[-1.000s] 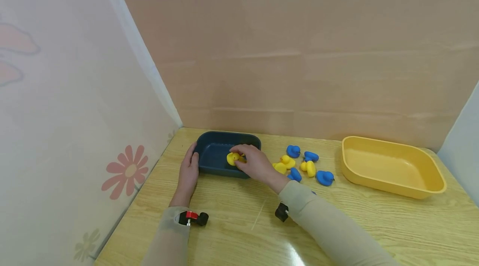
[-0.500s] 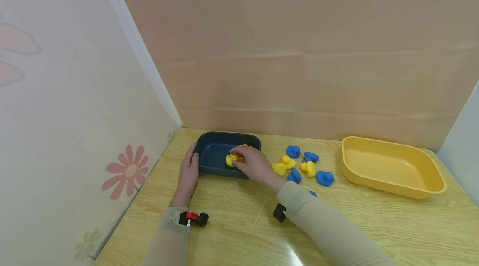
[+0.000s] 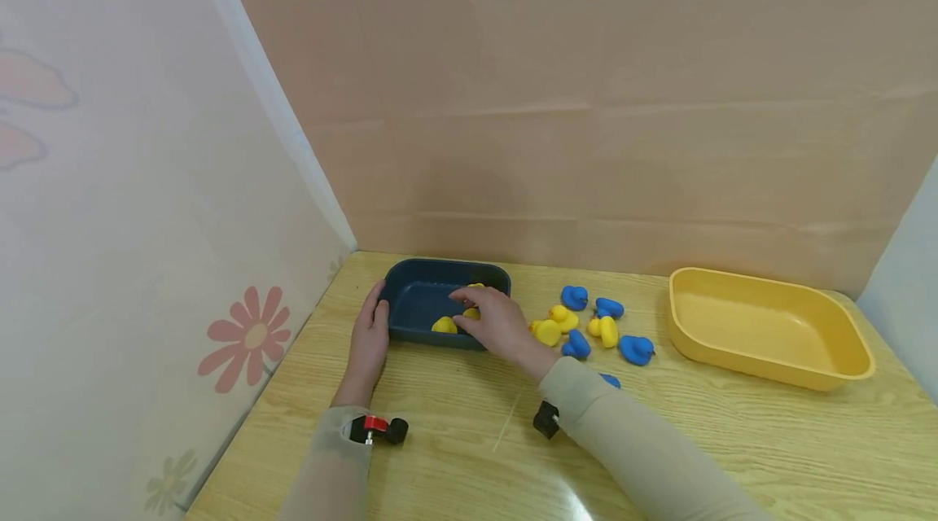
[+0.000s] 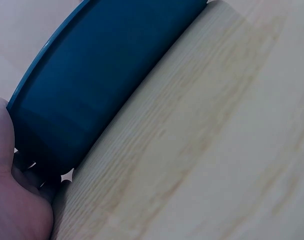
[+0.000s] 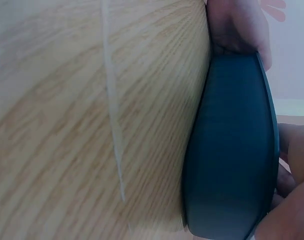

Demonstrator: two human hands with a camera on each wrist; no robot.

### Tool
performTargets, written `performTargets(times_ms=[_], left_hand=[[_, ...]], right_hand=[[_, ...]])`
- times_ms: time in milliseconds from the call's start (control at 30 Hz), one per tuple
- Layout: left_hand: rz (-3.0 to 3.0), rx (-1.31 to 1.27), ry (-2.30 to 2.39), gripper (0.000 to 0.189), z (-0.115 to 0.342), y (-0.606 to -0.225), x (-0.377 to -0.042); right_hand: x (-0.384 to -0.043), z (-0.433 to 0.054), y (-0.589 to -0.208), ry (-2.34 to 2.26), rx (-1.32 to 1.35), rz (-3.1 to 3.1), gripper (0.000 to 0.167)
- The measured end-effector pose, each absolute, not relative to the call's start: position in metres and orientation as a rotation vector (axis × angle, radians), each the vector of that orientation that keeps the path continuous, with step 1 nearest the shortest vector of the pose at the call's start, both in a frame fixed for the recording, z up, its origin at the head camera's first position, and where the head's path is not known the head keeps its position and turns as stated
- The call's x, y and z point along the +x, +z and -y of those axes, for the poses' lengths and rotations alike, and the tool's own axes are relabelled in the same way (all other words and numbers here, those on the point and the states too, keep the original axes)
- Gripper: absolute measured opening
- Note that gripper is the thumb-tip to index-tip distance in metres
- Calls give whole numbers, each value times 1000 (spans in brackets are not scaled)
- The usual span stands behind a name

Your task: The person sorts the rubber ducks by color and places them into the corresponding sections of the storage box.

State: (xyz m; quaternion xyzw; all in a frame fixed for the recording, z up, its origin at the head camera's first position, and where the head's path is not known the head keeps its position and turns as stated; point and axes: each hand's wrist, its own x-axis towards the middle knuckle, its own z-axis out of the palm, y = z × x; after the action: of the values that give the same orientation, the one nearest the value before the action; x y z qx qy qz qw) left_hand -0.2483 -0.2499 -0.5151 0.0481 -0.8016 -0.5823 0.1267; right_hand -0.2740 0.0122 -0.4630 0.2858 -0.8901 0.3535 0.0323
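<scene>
A dark blue basin [image 3: 421, 301] stands on the table by the back wall. My left hand [image 3: 370, 334] holds its left end, thumb at the rim; the left wrist view shows that hand [image 4: 17, 195] against the basin's outer wall [image 4: 92, 85]. Over the basin's right side is my right hand [image 3: 498, 321], thumb and fingers apart with nothing between them. A yellow rubber duck [image 3: 444, 325] lies inside, just left of the right thumb. More yellow [image 3: 476, 286] shows behind and under this hand, partly hidden. The right wrist view shows the basin's side [image 5: 232, 145] hiding its inside.
Right of the basin lie several loose ducks, yellow [image 3: 564, 317] and blue [image 3: 636, 349]; one blue duck [image 3: 610, 380] is partly behind the right sleeve. A yellow basin [image 3: 769, 334] stands at the far right. Walls border the table [image 3: 454, 440] at the back and left.
My right hand has let go of the yellow duck, which now lies in the dark blue basin, lower and slightly left. The left hand has stayed on the basin.
</scene>
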Motion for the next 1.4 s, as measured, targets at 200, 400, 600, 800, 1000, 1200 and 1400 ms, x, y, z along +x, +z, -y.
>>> performTargets(times_ms=[200,400,600,800,1000,1200,1400], left_hand=[[2328,135,-1691,54,249,-515,-247],[2336,131,-1671,54,250,-516,-248],[2329,143,-1668,54,252,-516,-248],[2335,148,-1672,54,254,-516,-248],[2338,150,-1663,55,255,-518,-249],[2331,152,-1660,55,255,-518,-249],[2329,142,-1660,54,254,-517,-249]], right_hand=[[-273,-27,-455,1193,860,2705,41],[-276,-53,-445,1163,795,2720,44],[-274,-85,-438,1085,756,2725,48],[-271,-114,-444,991,762,2748,54],[-269,-133,-455,956,793,2764,53],[-266,-147,-461,900,845,2786,54],[-267,-153,-468,842,914,2750,53]])
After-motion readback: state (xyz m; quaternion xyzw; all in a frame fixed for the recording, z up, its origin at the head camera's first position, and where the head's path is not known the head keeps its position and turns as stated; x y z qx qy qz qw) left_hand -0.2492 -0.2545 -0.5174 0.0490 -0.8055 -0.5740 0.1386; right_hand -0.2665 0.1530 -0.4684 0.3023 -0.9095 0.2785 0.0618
